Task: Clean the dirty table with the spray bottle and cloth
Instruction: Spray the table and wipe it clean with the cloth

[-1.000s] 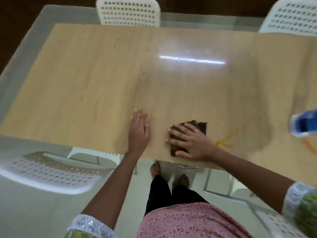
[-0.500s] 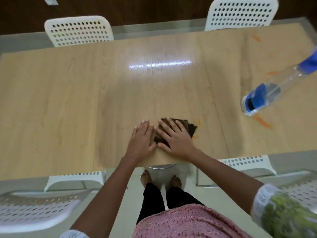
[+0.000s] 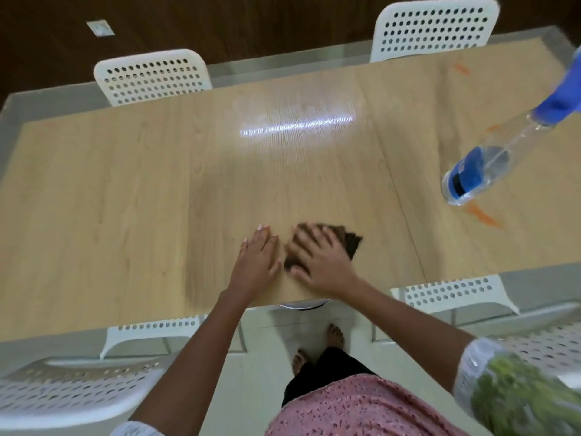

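Note:
A dark brown cloth (image 3: 352,243) lies on the light wooden table (image 3: 125,199) near its front edge. My right hand (image 3: 317,258) presses flat on the cloth with fingers spread, covering most of it. Just left of it, my left hand (image 3: 256,262) rests flat on the bare wood, fingers straight. A clear spray bottle (image 3: 484,165) with a blue label and blue head stands at the right side of the table. Orange streaks (image 3: 482,215) mark the wood beside the bottle, and more orange marks (image 3: 462,69) show at the far right corner.
White perforated chairs stand around the table: two at the far side (image 3: 154,77) (image 3: 434,28), one at the near right (image 3: 452,294), one at the near left (image 3: 78,388). My bare feet (image 3: 334,336) stand on the pale floor below the front edge.
My right hand has slid the cloth over the orange smear near the front edge, which no longer shows. My left hand stays flat beside it. The view has shifted right, showing the whole bottle.

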